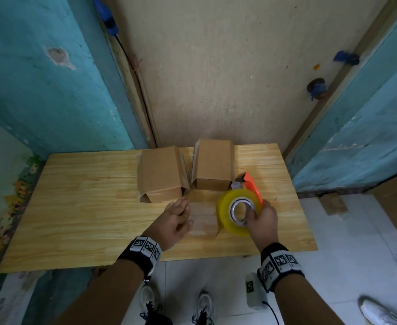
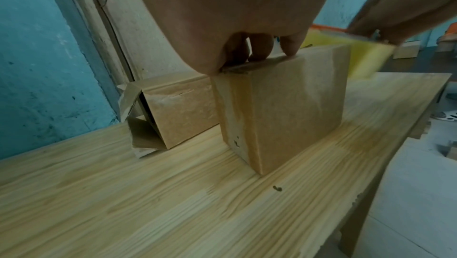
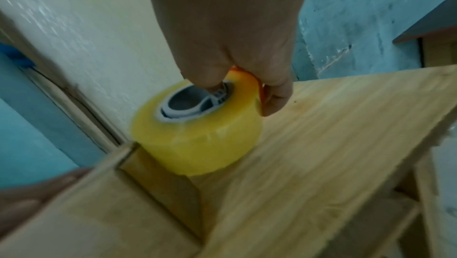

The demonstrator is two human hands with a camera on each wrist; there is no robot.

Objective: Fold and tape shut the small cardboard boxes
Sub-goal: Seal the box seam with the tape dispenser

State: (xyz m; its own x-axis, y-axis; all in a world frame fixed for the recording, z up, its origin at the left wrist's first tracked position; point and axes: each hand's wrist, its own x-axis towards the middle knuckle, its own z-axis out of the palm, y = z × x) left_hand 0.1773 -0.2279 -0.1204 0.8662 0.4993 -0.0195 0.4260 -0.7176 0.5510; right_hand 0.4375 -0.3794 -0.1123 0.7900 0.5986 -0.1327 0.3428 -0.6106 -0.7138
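Your left hand presses flat fingers on the box; keep it pinned while your right hand, gripping the tape dispenser, pulls straight across the seam.

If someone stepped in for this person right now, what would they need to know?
Left hand: fingers pressing down on the top flaps of the near box, holding it on the table.
Right hand: grips the tape dispenser, its yellow roll against the box's right end.
Two more boxes, the left box and the right box, lie behind with end flaps open.
Done: near box folded.
Left: finish taping it, then fold and tape the other two.
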